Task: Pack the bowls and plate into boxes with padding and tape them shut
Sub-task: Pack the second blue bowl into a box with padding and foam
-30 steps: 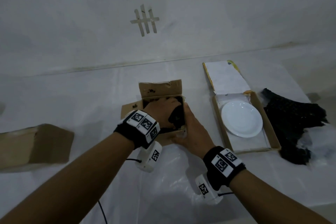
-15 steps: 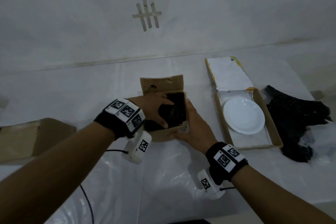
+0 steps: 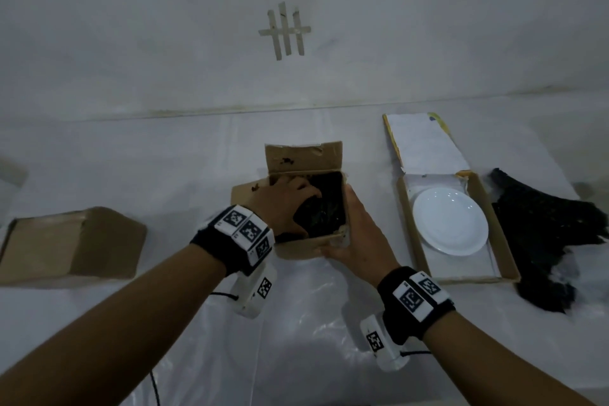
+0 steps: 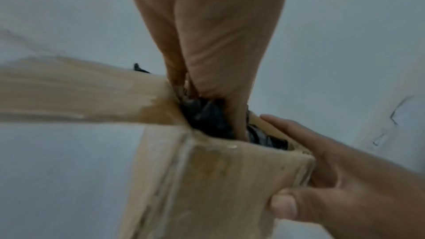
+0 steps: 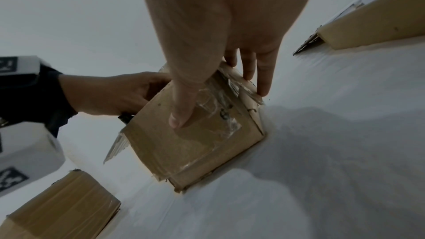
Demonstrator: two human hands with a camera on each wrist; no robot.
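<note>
A small open cardboard box (image 3: pixel 300 249) stands at the table's middle, its flaps spread out. Black padding (image 3: pixel 326 211) fills it, and no bowl shows under it. My left hand (image 3: pixel 283 204) reaches in from the left, fingers pressing down on the padding (image 4: pixel 202 114). My right hand (image 3: pixel 356 234) grips the box's near right corner (image 5: pixel 195 144), thumb on the front wall and fingers along the right wall. A white plate (image 3: pixel 449 221) lies in an open flat box (image 3: pixel 495 224) to the right.
A heap of black padding (image 3: pixel 543 234) lies right of the flat box. A closed brown box (image 3: pixel 75 244) sits at the left. Clear plastic sheet (image 3: pixel 296 323) covers the near table. A white wall stands close behind.
My left hand has shifted inside the small box, uncovering more black padding on its right side. My right hand has kept its hold on the corner.
</note>
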